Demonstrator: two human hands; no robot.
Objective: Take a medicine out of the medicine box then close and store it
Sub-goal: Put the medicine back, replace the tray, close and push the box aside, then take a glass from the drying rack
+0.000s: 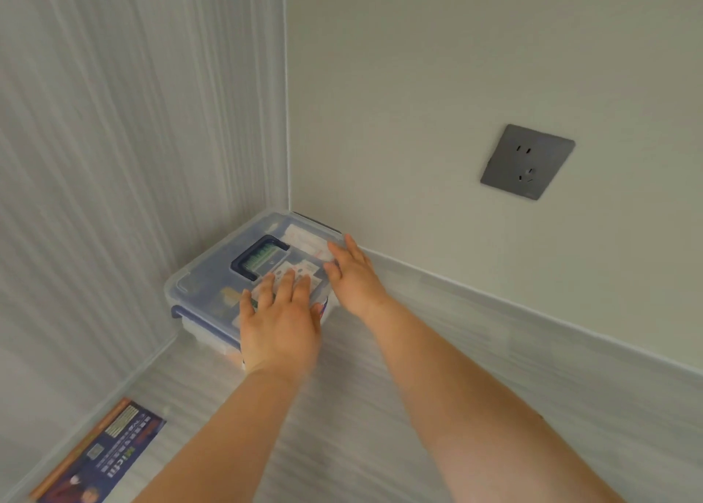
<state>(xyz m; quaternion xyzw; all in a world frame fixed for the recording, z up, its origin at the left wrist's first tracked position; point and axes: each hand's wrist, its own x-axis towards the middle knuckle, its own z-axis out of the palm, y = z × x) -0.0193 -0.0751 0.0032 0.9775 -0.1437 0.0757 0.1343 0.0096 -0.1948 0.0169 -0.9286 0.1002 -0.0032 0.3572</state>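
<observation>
The medicine box (213, 274) is a clear plastic case with a dark blue handle and blue side latches. Its lid is down, and it sits on the grey surface pushed into the corner where two walls meet. Medicine packets show through the lid. My left hand (279, 323) lies flat with fingers spread on the near right part of the lid. My right hand (352, 274) rests with fingers apart against the box's right edge. Neither hand grips anything.
A grey wall socket (527, 162) is on the right wall above the surface. A flat dark blue and orange carton (100, 453) lies at the lower left beside the left wall. A low skirting strip (532, 323) runs along the right wall.
</observation>
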